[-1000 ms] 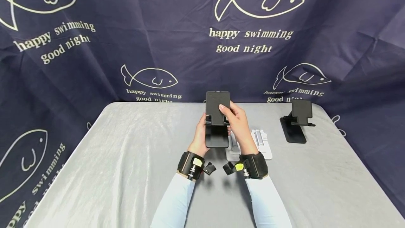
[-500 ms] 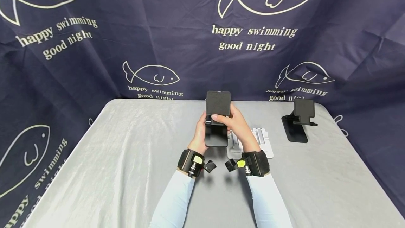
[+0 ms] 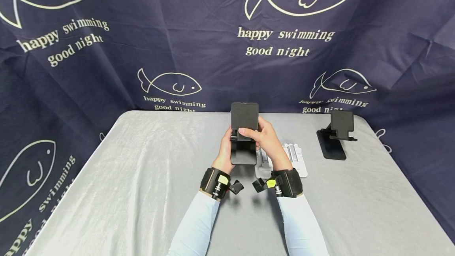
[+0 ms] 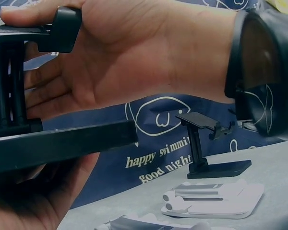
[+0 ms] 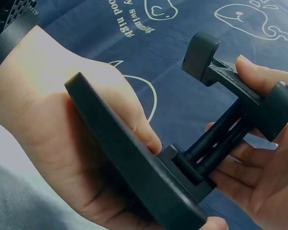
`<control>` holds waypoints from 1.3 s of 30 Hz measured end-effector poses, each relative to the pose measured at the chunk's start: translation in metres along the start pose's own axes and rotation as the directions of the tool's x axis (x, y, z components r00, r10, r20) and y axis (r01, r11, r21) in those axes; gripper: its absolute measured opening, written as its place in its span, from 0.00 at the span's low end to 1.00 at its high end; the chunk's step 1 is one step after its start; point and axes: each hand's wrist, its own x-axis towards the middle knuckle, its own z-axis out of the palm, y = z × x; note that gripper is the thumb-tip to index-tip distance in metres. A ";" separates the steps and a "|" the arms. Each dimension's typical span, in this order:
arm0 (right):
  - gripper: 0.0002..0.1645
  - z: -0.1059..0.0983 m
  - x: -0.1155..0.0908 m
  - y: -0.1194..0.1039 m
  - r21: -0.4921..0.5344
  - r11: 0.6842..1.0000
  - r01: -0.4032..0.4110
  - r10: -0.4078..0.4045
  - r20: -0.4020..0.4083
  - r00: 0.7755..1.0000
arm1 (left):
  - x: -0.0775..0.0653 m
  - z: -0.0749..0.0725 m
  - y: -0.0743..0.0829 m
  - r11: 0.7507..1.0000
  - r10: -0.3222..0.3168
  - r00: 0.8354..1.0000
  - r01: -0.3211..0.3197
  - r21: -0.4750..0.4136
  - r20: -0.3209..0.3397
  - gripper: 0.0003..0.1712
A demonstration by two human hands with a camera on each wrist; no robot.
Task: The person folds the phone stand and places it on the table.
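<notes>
In the head view, a black folding phone stand (image 3: pixel 245 115) is held up in front of me, its upper plate above its flat base. My left hand (image 3: pixel 224 152) grips the base from the left and below. My right hand (image 3: pixel 269 140) holds the upper part from the right, thumb across the plate's narrow lower section. The right wrist view shows two slim support arms (image 5: pixel 216 136) standing out from the base (image 5: pixel 129 158). In the left wrist view, the right hand's fingers (image 4: pixel 48 86) lie behind those arms. The left fingers under the base are partly hidden.
White folded phone stands (image 3: pixel 298 162) lie on the grey-covered table, just behind my right wrist. Another black phone stand (image 3: pixel 341 125) stands unfolded at the back right. A dark blue printed curtain (image 3: pixel 199 42) hangs behind the table.
My right thumb has slid from the middle of the upper plate down and left onto its narrow lower section. The left hand keeps its grip. Between the last two frames little differs.
</notes>
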 end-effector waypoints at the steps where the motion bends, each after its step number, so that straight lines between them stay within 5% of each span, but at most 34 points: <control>1: 0.24 0.000 0.000 0.000 -0.006 1.000 0.003 -0.003 -0.009 1.000 | 0.000 0.000 0.000 1.000 -0.004 1.000 0.004 0.002 -0.006 0.31; 7: 0.23 0.002 0.002 0.004 -0.046 0.999 0.007 -0.010 -0.067 0.998 | -0.006 0.004 0.002 0.999 -0.024 0.998 0.025 -0.035 0.050 0.30; 13: 0.23 0.006 0.006 0.009 -0.088 0.996 0.006 -0.017 -0.135 0.991 | -0.004 0.004 0.000 0.998 -0.023 1.000 0.023 -0.058 0.010 0.28; 22: 0.20 0.011 0.011 0.017 -0.084 0.995 0.056 -0.076 -0.265 0.961 | -0.011 0.010 0.001 0.996 0.016 0.991 -0.005 -0.088 0.130 0.27; 39: 0.21 0.005 0.011 0.019 -0.037 0.999 0.016 -0.023 -0.195 0.981 | 0.004 0.003 -0.011 0.998 0.058 0.998 -0.058 -0.021 0.008 0.28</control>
